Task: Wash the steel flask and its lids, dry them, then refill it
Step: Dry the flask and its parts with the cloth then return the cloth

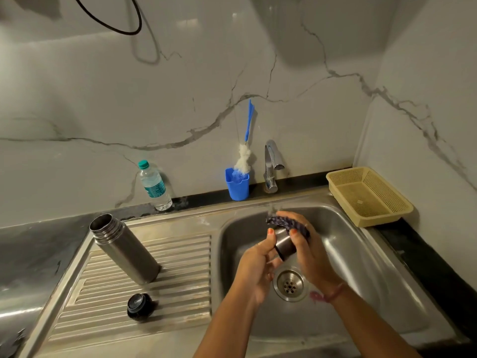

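The open steel flask (126, 249) stands upright on the ribbed drainboard (180, 280), left of the sink bowl. Its black inner lid (140, 304) lies on the drainboard nearer me. Over the bowl, my left hand (258, 270) grips the steel cup lid (284, 244), which has a black ring at its rim. My right hand (307, 254) holds a dark purple scrubber (286, 222) pressed against the lid's closed end. Both hands are above the drain (290, 285).
A chrome tap (272, 164) stands behind the sink (374, 267). A blue cup (237, 186) beside it holds a bottle brush (244, 158). A plastic water bottle (154, 186) leans against the wall. A beige plastic basket (369, 196) sits at the right corner.
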A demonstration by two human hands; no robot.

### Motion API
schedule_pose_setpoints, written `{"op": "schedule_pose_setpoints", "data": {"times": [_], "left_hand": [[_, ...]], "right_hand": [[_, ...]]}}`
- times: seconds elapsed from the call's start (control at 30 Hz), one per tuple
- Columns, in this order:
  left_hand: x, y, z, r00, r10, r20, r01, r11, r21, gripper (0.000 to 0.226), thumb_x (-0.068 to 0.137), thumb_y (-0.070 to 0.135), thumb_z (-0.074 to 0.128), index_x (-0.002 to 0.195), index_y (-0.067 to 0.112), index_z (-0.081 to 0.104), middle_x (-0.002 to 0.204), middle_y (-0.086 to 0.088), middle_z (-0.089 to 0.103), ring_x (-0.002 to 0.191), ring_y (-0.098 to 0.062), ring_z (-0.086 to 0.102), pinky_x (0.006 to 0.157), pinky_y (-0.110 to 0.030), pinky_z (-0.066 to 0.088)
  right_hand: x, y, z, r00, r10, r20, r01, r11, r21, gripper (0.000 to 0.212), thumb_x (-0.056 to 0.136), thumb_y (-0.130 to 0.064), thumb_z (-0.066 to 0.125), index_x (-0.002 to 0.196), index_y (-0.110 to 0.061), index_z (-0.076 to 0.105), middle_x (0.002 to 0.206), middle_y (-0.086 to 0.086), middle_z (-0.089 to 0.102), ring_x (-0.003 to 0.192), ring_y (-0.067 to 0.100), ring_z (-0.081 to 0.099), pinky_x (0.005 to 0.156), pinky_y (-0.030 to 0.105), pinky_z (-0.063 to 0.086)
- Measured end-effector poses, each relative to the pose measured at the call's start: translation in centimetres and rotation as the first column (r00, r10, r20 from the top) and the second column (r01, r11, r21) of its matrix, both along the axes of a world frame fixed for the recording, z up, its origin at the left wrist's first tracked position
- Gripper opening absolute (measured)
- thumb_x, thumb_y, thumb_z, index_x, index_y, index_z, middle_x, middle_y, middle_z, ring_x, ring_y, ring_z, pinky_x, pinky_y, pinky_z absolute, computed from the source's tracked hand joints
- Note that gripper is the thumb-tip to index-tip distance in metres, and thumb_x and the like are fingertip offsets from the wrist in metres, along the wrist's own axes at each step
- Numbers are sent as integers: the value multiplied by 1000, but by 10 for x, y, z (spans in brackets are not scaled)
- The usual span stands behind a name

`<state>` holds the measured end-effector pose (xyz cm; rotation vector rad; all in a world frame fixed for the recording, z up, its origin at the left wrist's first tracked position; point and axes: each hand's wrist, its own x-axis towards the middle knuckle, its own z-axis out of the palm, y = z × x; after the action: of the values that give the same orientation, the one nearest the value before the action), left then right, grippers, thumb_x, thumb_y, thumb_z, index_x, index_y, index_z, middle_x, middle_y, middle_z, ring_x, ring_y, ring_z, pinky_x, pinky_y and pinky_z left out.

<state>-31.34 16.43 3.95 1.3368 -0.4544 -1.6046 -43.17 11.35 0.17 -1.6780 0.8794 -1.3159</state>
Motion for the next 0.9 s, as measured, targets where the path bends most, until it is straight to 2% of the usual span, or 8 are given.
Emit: {"op": "schedule_pose_setpoints", "data": {"times": [0.07, 0.17, 0.3, 0.43, 0.6, 0.67, 0.77, 0.9], "left_hand": [[2, 0, 1, 999, -23, 38, 22, 1000, 22, 37, 93, 40, 61, 115, 12, 69, 95, -5, 73, 72, -10, 62, 60, -22, 37], [10, -4, 3, 999, -15, -35, 16, 1000, 25, 31, 93, 38, 61, 104, 9, 69, 83, -3, 73, 66, -12, 65, 51, -21, 39], [17, -9, -2, 987, -20, -157, 19, 1000, -9, 29, 86, 41, 66, 90, 12, 68, 72, -1, 67, 57, -12, 59, 52, -23, 37], [17, -4, -5, 992, -68, -103, 62, 996, -63, 29, 92, 41, 60, 83, 16, 71, 71, 1, 65, 57, -10, 58, 54, -23, 40], [20, -2, -5, 937, -206, 281, 270, 939, -214, 29, 96, 35, 57, 77, 21, 74, 82, 3, 74, 77, -3, 66, 74, -21, 44], [22, -1, -5, 899, -217, 379, 339, 895, -290, 25, 95, 28, 59, 93, 11, 77, 94, -3, 77, 91, -7, 70, 82, -17, 49], [25, -2, -12, 785, -198, 587, 464, 816, -346, 27, 96, 37, 62, 110, 19, 76, 106, -3, 76, 105, -18, 69, 99, -36, 51], [32, -11, -31, 665, -45, 745, 457, 814, -359, 24, 89, 60, 57, 98, 46, 74, 115, 23, 69, 137, -5, 43, 119, -43, 28]], "right_hand": [[-5, -7, 15, 983, 1, -185, -5, 1000, -24, 44, 88, -36, 40, 120, -16, 60, 117, -1, 64, 111, 11, 57, 96, 45, 47], [-6, -6, 20, 894, -67, -442, -90, 941, -326, 45, 89, -30, 40, 127, -14, 57, 125, -2, 59, 122, 10, 48, 104, 40, 41], [-7, 8, 0, 807, -198, -557, -162, 832, -531, 63, 83, -28, 48, 143, -12, 38, 149, 2, 36, 142, 23, 24, 116, 42, 22], [-13, 5, -16, 745, -290, -601, -185, 776, -604, 72, 80, -32, 55, 145, -12, 32, 151, 4, 33, 142, 26, 26, 114, 46, 26], [-7, -9, 4, 833, -119, -540, -128, 909, -398, 49, 85, -32, 45, 129, -12, 54, 127, 0, 56, 122, 13, 47, 103, 30, 39], [-4, -16, 22, 913, 82, -400, -118, 991, -66, 41, 88, -36, 38, 106, -10, 64, 100, 3, 67, 96, 13, 60, 87, 32, 49], [-5, -31, 41, 946, 270, -178, -174, 890, 421, 44, 99, -31, 32, 69, -9, 56, 61, 0, 60, 61, 12, 57, 65, 34, 46], [-2, -31, 42, 908, 179, -378, -85, 964, 251, 30, 101, -28, 33, 87, -16, 58, 77, -1, 61, 65, 5, 58, 61, 23, 49]]}}
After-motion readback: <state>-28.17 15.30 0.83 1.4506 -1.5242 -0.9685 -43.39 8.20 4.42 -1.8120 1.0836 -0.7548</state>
